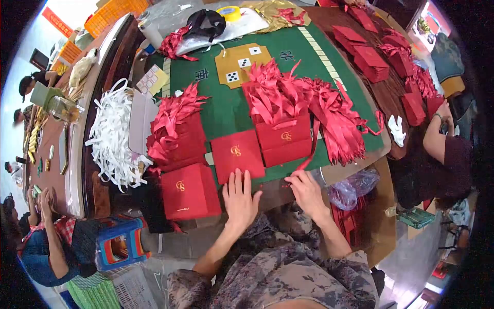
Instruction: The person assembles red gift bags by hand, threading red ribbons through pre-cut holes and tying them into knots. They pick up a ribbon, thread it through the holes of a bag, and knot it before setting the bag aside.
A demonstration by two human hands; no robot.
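My left hand [239, 198] lies flat with fingers spread on the near edge of a flat red paper bag [236, 153] with a gold logo, on the green table mat [226, 105]. My right hand [306, 191] pinches the lower end of a red ribbon [309, 159] that runs up to the upright red bag [284, 141]. That bag is stuffed with red ribbons. More red bags stand to the left, one lower [189, 191] and one with ribbons [175, 135].
A pile of red ribbons [334, 116] lies right of the bags. White paper strips [114, 139] are heaped at left. Stacks of red bags [370, 56] sit at the far right, by another person's arm [437, 139]. A blue stool [121, 242] stands below left. Other people sit left.
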